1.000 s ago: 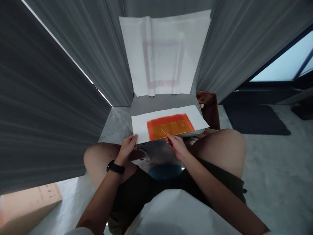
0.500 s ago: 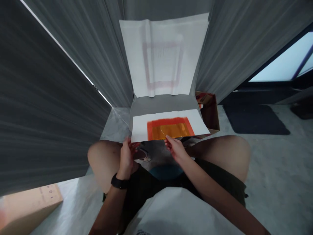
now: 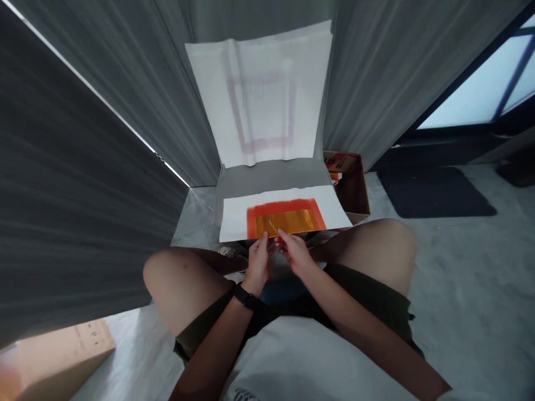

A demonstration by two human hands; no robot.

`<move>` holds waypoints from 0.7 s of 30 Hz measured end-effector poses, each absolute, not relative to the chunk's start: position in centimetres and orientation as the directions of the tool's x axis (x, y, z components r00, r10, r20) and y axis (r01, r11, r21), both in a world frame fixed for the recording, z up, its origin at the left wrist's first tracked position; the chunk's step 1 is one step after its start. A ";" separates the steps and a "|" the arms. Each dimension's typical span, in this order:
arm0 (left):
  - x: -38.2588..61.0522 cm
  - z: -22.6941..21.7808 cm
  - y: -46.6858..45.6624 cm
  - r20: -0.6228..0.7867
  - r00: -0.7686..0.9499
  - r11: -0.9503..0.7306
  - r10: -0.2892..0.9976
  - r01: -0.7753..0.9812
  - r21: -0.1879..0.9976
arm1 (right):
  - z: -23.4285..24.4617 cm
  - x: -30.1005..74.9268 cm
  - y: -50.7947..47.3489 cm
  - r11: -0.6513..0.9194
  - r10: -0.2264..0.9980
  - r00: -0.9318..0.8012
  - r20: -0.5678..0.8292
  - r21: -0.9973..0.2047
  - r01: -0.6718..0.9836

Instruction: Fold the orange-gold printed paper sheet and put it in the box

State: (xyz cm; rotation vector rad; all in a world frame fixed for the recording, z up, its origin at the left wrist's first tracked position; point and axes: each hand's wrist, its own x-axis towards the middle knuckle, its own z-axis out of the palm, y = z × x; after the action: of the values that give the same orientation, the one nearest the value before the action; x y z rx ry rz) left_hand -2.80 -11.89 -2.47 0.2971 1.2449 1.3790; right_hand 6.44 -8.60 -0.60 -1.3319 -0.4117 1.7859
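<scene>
**Thin strand at risk between your hands**

Your left hand (image 3: 258, 264) and right hand (image 3: 295, 252) sit close together, fingers curled and pinched at the near edge of the white sheet (image 3: 234, 218), which lies on the grey cushion (image 3: 271, 178). A thin pale strand (image 3: 271, 226) crosses the gold panel (image 3: 292, 221) inside its orange border (image 3: 282, 208). A sharp tug could crease or tear the sheet, or slide it off the cushion. Your fingers hide the strand's lower end, so I cannot tell whether either hand grips it.
</scene>
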 end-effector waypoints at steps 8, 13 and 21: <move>-4.1 -3.2 -12.6 -0.537 -0.351 0.293 0.767 -0.553 0.780 | -1.4 8.6 -7.7 -0.556 0.773 0.020 -0.634 -0.693 -0.458; -4.9 -3.9 -13.1 -0.538 -0.353 0.315 0.765 -0.523 0.792 | -1.9 12.0 -6.3 -0.446 0.812 0.189 -0.552 -0.797 -0.407; -4.3 -4.0 -13.3 -0.558 -0.332 0.301 0.761 -0.581 0.756 | -1.5 16.9 -4.2 -0.347 0.762 0.450 -0.466 -0.880 -0.324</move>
State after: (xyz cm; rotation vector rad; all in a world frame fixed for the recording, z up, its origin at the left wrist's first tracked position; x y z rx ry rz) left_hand -4.35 -13.32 -4.04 0.1860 1.3320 1.3732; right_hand 16.91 -4.15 -1.53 -1.5479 -0.3973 1.1781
